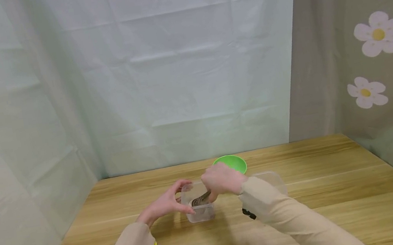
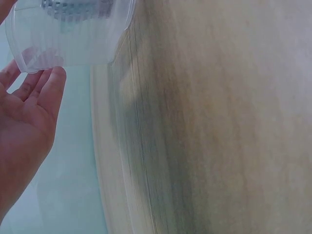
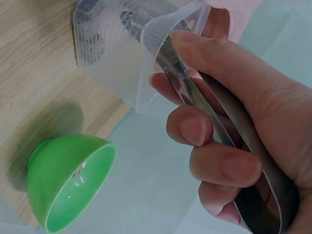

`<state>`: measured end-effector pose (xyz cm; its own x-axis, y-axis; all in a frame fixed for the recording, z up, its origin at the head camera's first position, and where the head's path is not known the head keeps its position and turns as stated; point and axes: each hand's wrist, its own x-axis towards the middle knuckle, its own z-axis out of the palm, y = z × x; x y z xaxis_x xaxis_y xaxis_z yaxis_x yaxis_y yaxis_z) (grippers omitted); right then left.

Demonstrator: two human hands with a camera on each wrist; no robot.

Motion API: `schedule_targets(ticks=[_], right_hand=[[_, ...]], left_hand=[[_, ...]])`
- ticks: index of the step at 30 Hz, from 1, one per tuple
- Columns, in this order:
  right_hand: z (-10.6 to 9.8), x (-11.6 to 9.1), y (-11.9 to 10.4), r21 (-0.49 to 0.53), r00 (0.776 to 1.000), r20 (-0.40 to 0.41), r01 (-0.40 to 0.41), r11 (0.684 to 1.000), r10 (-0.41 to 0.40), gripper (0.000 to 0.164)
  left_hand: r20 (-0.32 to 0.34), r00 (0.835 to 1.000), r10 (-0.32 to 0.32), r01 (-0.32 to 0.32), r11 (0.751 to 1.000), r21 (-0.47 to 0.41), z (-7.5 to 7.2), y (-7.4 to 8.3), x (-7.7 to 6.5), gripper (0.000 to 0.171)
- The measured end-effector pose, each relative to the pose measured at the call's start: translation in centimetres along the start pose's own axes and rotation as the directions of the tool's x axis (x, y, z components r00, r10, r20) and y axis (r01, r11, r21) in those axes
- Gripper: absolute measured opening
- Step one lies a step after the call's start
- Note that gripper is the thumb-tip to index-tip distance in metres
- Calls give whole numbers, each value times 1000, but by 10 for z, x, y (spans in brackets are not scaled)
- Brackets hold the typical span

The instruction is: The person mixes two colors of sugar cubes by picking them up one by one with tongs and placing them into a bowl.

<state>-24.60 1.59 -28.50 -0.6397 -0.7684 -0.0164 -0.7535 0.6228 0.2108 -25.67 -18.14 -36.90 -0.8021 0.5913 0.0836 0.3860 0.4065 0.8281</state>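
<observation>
In the head view a clear plastic container [image 1: 201, 214] stands on the wooden table near the middle. My left hand [image 1: 164, 205] holds it from the left side, thumb at the near rim and fingers at the far rim. From the left wrist, fingertips [image 2: 52, 83] show against the container's wall. My right hand [image 1: 224, 178] grips metal tongs [image 3: 222, 105] round their two arms, thumb on one side and fingers on the other. The patterned ends of the tongs reach down inside the container, seen through its clear wall [image 3: 109, 73].
Behind my right hand sits a green bowl [image 1: 239, 163], with small pale marks inside it. A second clear plastic piece [image 1: 276, 179] lies to the right, partly covered by my right sleeve [image 1: 270, 198]. Pale curtains [image 1: 181, 77] hang along the back and sides of the table [image 1: 346, 193].
</observation>
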Motion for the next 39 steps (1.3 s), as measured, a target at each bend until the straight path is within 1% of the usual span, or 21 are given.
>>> schedule_targets(ticks=[2, 6, 8, 10, 13, 17, 19, 22, 27, 30, 33, 37, 39], right_hand=[[0, -2, 3, 19, 1000, -2, 4, 1000, -3, 30], [1, -8, 13, 72, 1000, -4, 2, 997, -2, 27], [0, -11, 18, 85, 1000, -9, 3, 996, -2, 24], [2, -14, 23, 101, 999, -36, 5, 995, -1, 19], [4, -19, 31, 123, 996, -90, 15, 992, -4, 17], [10, -26, 39, 176, 991, -130, 34, 984, -11, 23], [12, -28, 44, 182, 988, -150, 49, 982, -22, 29], [15, -33, 49, 186, 982, -185, 71, 980, -35, 31], [19, -39, 54, 213, 974, -223, 79, 974, -30, 38], [21, -42, 56, 233, 970, -242, 81, 969, -23, 38], [19, -46, 56, 256, 968, -252, 65, 964, 2, 38], [13, -55, 59, 266, 965, -252, -3, 964, 72, 34], [11, -58, 61, 270, 959, -259, -38, 962, 111, 33]], left_hand=[[2, 1000, 10, -10, 1000, -7, 0, -1, 0, 68], [-9, 1000, 13, -13, 1000, 8, 0, -2, 1, 68], [-16, 1000, 4, -4, 1000, 16, 1, -2, 1, 68], [-20, 1000, 2, -1, 1000, 19, 1, -1, 1, 68], [-27, 1000, -5, 6, 1000, 25, 2, -1, 1, 68], [-33, 999, 4, -3, 1000, 31, 2, -1, 1, 69], [-35, 999, 3, -2, 999, 34, 2, -1, 1, 69], [-35, 999, 4, -2, 999, 37, 2, -1, 1, 69], [-42, 999, -17, 19, 999, 44, 2, -1, 0, 70], [-41, 999, -18, 19, 999, 37, 2, -2, 0, 70], [-35, 999, -10, 11, 1000, 29, 1, -4, 0, 70], [-27, 1000, 5, -4, 1000, 16, 1, -4, 0, 70], [-22, 1000, 11, -11, 1000, 8, 1, -4, 0, 69]])
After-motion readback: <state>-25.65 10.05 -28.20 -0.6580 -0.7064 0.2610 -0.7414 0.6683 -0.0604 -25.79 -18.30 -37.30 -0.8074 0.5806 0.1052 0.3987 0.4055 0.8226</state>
